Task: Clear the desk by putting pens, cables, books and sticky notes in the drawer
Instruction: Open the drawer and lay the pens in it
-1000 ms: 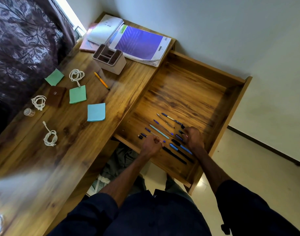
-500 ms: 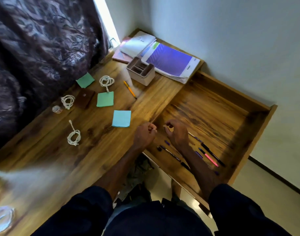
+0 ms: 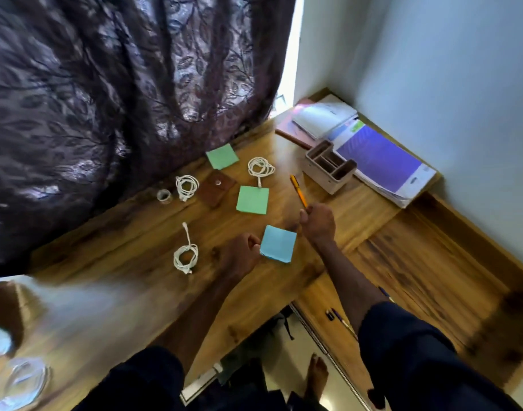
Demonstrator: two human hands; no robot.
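A leaf pattern is shown on the dark purple curtain (image 3: pixel 120 84). The desk (image 3: pixel 120 247) is marked by brown wood grain. Green notes (image 3: pixel 252 199) and a blue note (image 3: pixel 278 244) are seen. The cables (image 3: pixel 185 256) are coloured white, the pen (image 3: pixel 298 191) orange, the corner book (image 3: pixel 378 158) purple.

A dark leaf-patterned curtain (image 3: pixel 106 99) hangs beside a pale wall (image 3: pixel 432 69), daylight (image 3: pixel 288 54) between.
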